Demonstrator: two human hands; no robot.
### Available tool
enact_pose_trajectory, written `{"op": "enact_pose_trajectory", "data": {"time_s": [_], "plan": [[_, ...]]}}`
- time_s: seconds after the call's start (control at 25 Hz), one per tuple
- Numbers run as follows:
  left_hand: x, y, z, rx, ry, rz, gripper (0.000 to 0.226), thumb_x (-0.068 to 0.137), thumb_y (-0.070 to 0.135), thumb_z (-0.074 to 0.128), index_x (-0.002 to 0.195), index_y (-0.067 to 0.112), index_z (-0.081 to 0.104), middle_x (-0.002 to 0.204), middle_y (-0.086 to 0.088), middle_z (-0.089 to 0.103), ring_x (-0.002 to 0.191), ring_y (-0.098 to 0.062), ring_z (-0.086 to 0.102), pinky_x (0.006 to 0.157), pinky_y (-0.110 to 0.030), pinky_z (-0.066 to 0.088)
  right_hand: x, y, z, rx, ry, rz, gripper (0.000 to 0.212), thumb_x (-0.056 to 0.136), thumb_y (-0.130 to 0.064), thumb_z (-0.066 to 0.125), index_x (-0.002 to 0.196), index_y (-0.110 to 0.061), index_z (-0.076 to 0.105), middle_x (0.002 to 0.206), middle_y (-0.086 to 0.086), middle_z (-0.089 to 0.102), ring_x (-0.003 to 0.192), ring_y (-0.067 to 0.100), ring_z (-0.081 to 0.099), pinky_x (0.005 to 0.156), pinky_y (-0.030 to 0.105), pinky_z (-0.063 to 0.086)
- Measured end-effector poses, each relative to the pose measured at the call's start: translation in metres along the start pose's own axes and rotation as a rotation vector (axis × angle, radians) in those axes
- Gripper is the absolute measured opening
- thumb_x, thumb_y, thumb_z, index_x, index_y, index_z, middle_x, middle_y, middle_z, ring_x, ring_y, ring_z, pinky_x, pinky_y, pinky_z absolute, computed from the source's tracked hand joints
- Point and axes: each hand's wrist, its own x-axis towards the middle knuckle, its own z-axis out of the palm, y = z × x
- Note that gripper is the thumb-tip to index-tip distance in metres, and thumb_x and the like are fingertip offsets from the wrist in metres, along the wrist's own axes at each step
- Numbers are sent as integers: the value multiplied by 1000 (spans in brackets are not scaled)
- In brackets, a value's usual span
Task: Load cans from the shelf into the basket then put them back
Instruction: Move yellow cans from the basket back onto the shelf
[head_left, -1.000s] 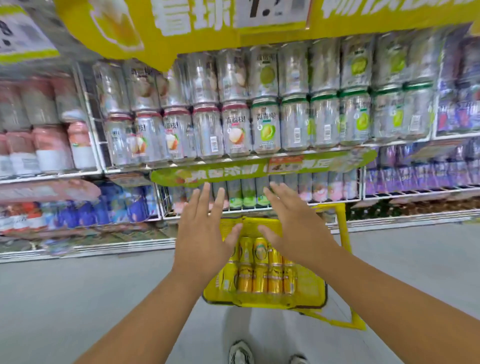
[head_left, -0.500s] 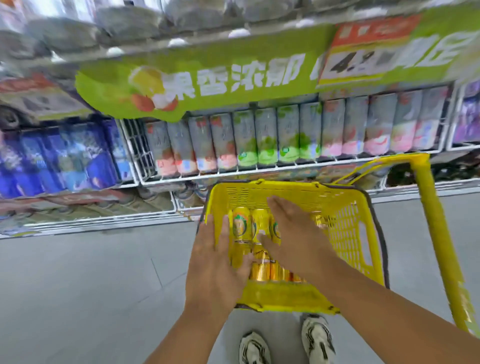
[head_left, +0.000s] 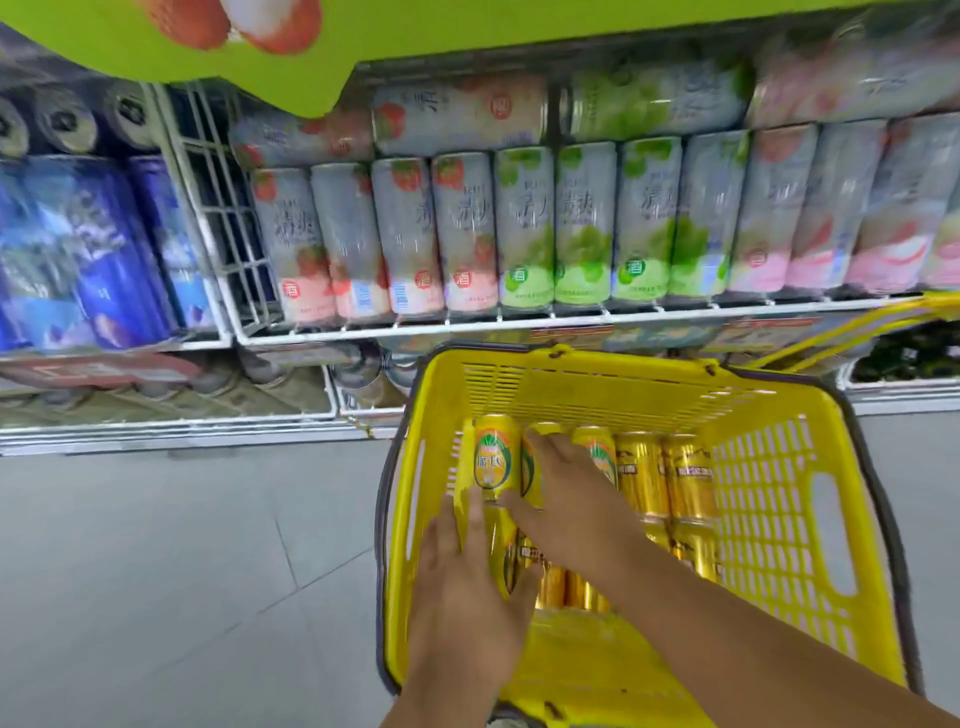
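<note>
Nearest, the left hand (head_left: 462, 587) reached into the yellow basket (head_left: 779, 519), its fingers laid over a gold can (head_left: 506, 556) lying on its side; whether they were curled round it or merely resting, I could not tell. Just beyond, the right hand (head_left: 571, 499) lay spread across 2 yellow cans with green emblems (head_left: 493, 460), fingers fairly straight and touching their sides rather than clamped. More gold cans (head_left: 667, 475) lay packed in rows against the basket's right side.

These cans looked rigid, smooth and probably slippery, and if full, fairly weighty; a thin wall would dent under a hard squeeze. A wrap round the middle of the barrel, thumb opposite fingers, seemed the safest hold, 1 per hand.

Farther off, the white wire shelf (head_left: 519, 325) carried upright pale cans (head_left: 524, 228) with pink and green labels, and blue cans (head_left: 104, 254) stood to the left.
</note>
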Motion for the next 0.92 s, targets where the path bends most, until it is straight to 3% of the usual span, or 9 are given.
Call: {"op": "enact_pose_trajectory", "data": {"time_s": [0.12,0.24,0.44,0.52,0.64,0.68,0.76,0.84,0.92], "plan": [[19,2,18,28,1,-67,102,87,72,46,160,24,-6,166,-4,10,151,-28,7,123,-37,17,32,0,26,54,-1,59,74,92,-57,56,151,-19,34,137,1,47,129,21,47,98,36,48],[33,8,30,-30,4,-151,97,91,62,51,160,17,0,161,-5,21,146,-26,20,116,-33,29,55,-8,47,97,5,183,61,91,-50,60,137,-12,48,129,7,52,119,25,55,92,34,48],[47,4,40,-94,-158,-380,91,92,51,58,157,6,13,149,-10,37,137,-29,37,108,-35,37,77,-24,69,98,4,393,51,91,-44,64,125,-7,56,124,11,53,112,24,57,93,33,49],[56,-2,45,-99,-233,-454,74,91,43,58,148,6,30,139,-11,49,128,-30,49,102,-37,44,86,-30,75,59,24,460,46,90,-42,66,121,-9,59,124,11,53,112,25,58,89,32,50],[67,-9,54,-173,-310,-501,43,90,39,51,124,14,55,124,-9,63,114,-30,61,94,-39,52,91,-37,87,164,34,461,20,85,-34,66,94,-17,62,101,7,60,91,23,62,73,31,52],[69,-12,57,-184,-316,-501,41,89,42,51,122,18,58,122,-6,65,112,-28,63,93,-38,53,92,-39,93,199,5,479,21,84,-35,67,93,-17,60,98,6,61,87,23,61,71,29,51],[72,-15,57,-218,-295,-482,40,91,44,52,123,20,58,123,-4,66,112,-25,64,90,-33,52,92,-40,100,274,-34,557,45,81,-43,75,109,-12,59,109,9,63,97,26,64,77,29,49],[73,-13,54,-267,-253,-493,34,96,32,54,124,13,56,124,-7,65,115,-27,62,85,-30,47,93,-37,103,333,-13,623,66,73,-50,81,120,-9,59,118,8,66,106,28,66,81,31,51],[72,-15,56,-319,-219,-522,29,93,20,60,119,8,55,120,-11,66,112,-29,62,82,-29,47,92,-33,99,374,-18,611,66,70,-51,82,117,-9,64,115,8,69,101,28,69,77,31,54]]}}
